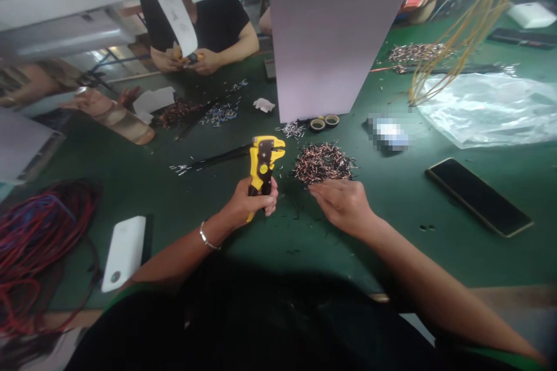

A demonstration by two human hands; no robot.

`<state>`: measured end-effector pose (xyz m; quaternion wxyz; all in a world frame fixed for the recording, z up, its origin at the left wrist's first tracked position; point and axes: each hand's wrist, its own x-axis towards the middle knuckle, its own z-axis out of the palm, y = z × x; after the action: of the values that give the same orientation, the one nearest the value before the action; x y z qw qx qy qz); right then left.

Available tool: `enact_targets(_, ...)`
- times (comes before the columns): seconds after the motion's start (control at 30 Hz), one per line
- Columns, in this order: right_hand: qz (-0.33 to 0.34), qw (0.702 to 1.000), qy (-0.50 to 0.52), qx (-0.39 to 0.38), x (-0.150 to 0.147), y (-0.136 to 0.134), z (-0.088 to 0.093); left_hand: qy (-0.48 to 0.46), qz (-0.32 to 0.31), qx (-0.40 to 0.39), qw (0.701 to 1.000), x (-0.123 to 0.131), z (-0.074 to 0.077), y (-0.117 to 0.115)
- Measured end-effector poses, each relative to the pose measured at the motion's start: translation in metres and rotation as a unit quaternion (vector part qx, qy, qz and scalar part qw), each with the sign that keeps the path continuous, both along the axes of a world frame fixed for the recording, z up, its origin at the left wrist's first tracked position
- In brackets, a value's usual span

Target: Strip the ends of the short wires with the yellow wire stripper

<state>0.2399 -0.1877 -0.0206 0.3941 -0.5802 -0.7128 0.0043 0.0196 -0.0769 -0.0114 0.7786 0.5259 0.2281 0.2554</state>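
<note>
A clear plastic bag [491,113] is spread at the right, its corner crossed by tan wires [456,40]. A yellow-and-black wire stripper [263,168] — jaws apart — is clasped upright by the left hand [246,203]; the right hand's [342,203] grip is held together at the wire pile's [324,161] near edge. Bare bench [391,197] is left beyond.

You held stripper [263,157] in left hand [247,202], jaws facing right. Right hand [343,203] sat at pile [324,162] of wire bits, near edge. Black wires [220,159] lay left of stripper, phone [478,197] far right.
</note>
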Motion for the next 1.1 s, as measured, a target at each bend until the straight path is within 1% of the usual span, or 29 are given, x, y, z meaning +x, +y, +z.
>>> enact_targets(0.1, -0.068, 0.997, 0.041, 0.023, 0.011, 0.001, 0.005, -0.01, 0.011, 0.001, 1.0, -0.001, 0.001, 0.003)
enact_targets(0.17, -0.092, 0.993, 0.064, 0.035, 0.014, 0.001, 0.01, -0.013, 0.007, 0.003, 1.0, -0.001, -0.001, 0.003)
enact_targets(0.3, -0.076, 0.993, 0.073, 0.047, 0.01, 0.0, 0.018, -0.011, -0.023, 0.008, 1.0, 0.0, -0.004, 0.002)
enact_targets(0.43, -0.075, 0.994, 0.061, 0.043, 0.004, -0.003, 0.019, -0.011, -0.055, 0.026, 0.998, -0.001, -0.004, 0.001)
enact_targets(0.63, -0.084, 0.993, 0.051, 0.069, 0.001, -0.005, 0.022, -0.023, -0.092, 0.003, 0.995, -0.002, -0.004, -0.001)
enact_targets(0.77, -0.095, 0.993, 0.033, 0.068, -0.003, -0.006, 0.023, -0.041, -0.095, -0.008, 0.995, -0.001, -0.004, -0.002)
enact_targets(0.87, -0.095, 0.991, 0.007, 0.089, -0.005, -0.006, 0.022, -0.043, -0.099, -0.013, 0.994, 0.0, -0.003, -0.003)
enact_targets(1.1, -0.088, 0.988, -0.032, 0.122, -0.012, -0.009, 0.026, -0.018, -0.106, -0.009, 0.994, -0.002, -0.003, -0.006)
